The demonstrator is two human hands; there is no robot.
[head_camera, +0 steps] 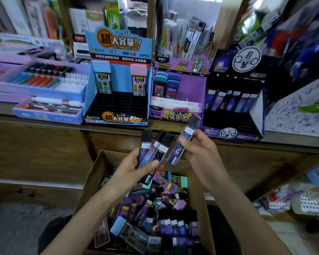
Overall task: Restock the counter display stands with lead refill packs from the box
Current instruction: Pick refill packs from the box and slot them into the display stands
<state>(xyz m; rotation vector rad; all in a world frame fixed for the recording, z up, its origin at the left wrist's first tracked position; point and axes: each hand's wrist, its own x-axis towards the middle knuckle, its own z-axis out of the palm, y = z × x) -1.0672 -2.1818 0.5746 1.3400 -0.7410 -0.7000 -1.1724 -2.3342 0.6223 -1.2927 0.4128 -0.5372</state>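
My left hand (134, 168) grips a fan of three dark purple lead refill packs (155, 150) with black caps, above the open cardboard box (92, 179). My right hand (201, 153) pinches a single purple refill pack (182, 144), tilted toward the counter. The box holds several loose refill packs (160, 214) in purple, teal and blue. On the counter stand a blue display stand (118, 107) with two packs at the back, a purple stand (190, 89) with a few packs, and a dark constellation stand (232, 118) with one row of packs.
A lilac tray of coloured pens (42, 80) and a small pen box (50, 109) sit left on the wooden counter (44, 144). A scribbled test pad (300, 111) lies at the right. Shelves of stationery rise behind the stands.
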